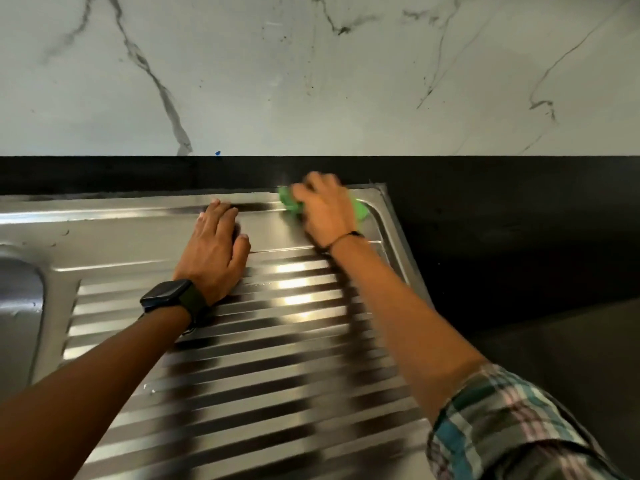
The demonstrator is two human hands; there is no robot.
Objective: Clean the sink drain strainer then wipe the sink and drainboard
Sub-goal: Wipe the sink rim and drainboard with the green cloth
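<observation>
**Drainboard wipe: cloth at far right corner, ribs still ahead**

Right hand (323,211) grips a green cloth (290,204), fingers curled over it and pressing it down on the flat far strip of the stainless drainboard (242,358). The hand is motion-blurred, so the exact pinch cannot be read; the cloth looks bunched, showing on both sides of the hand.

Left hand (216,247) lies flat on the same strip, fingers straight and close together, holding nothing. It rests just left of the cloth hand, apart from it.

Key relation: the cloth sits at the far right corner, close to the raised rim. The unwiped run lies toward the person and to the left. The drainboard's ribs run left–right; its long axis leads left to the sink basin (19,306), only partly in view. The drain strainer is not visible.

Judgement: right hand is the one placed to continue; strokes along the ribs, toward the basin, would follow the grooves. Left hand sits in that path.

Black counter (502,237) lies right of the rim.
</observation>
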